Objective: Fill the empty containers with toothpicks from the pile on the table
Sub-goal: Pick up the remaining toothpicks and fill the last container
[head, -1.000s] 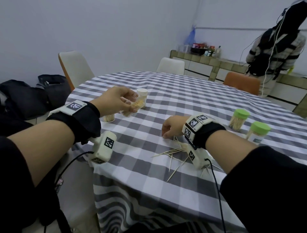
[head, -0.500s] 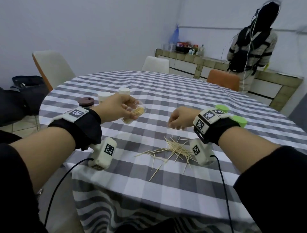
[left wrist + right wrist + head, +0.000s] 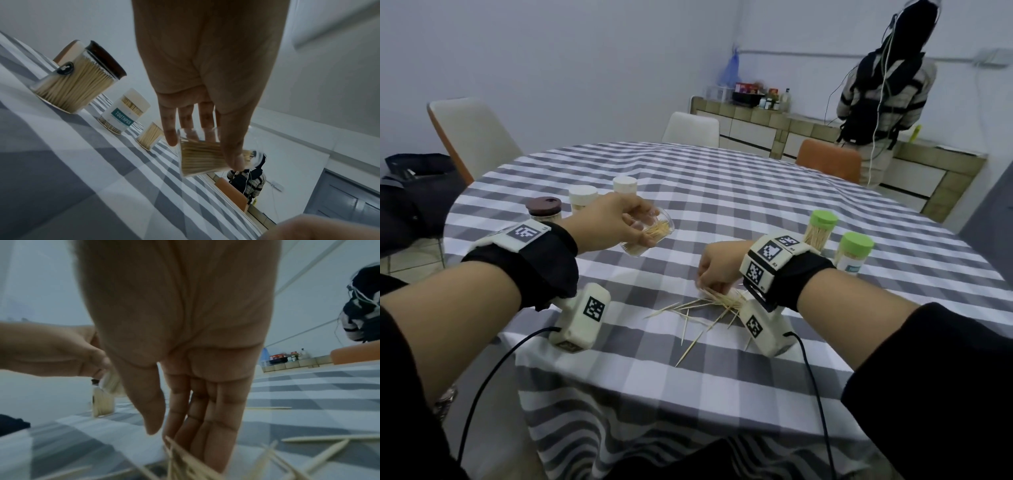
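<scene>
My left hand (image 3: 616, 222) grips a clear container (image 3: 650, 234) partly filled with toothpicks and holds it tilted above the checked tablecloth. In the left wrist view, thumb and fingers wrap the container (image 3: 201, 159). My right hand (image 3: 717, 267) is down on the loose toothpick pile (image 3: 709, 305) near the table's front edge. In the right wrist view its fingers (image 3: 205, 426) point down nearly straight and touch the toothpicks (image 3: 185, 464), with the thumb held apart from them. I see no toothpick pinched between them.
A brown-lidded jar (image 3: 543, 209) and two white-lidded containers (image 3: 583, 197) (image 3: 625, 185) full of toothpicks stand behind my left hand. Two green-lidded ones (image 3: 822, 229) (image 3: 854, 251) stand at the right. Chairs ring the table; a person (image 3: 883, 85) stands at the back counter.
Half a second ago my right hand was raised beside the container; it has now come back down onto the pile. The left hand still holds the container.
</scene>
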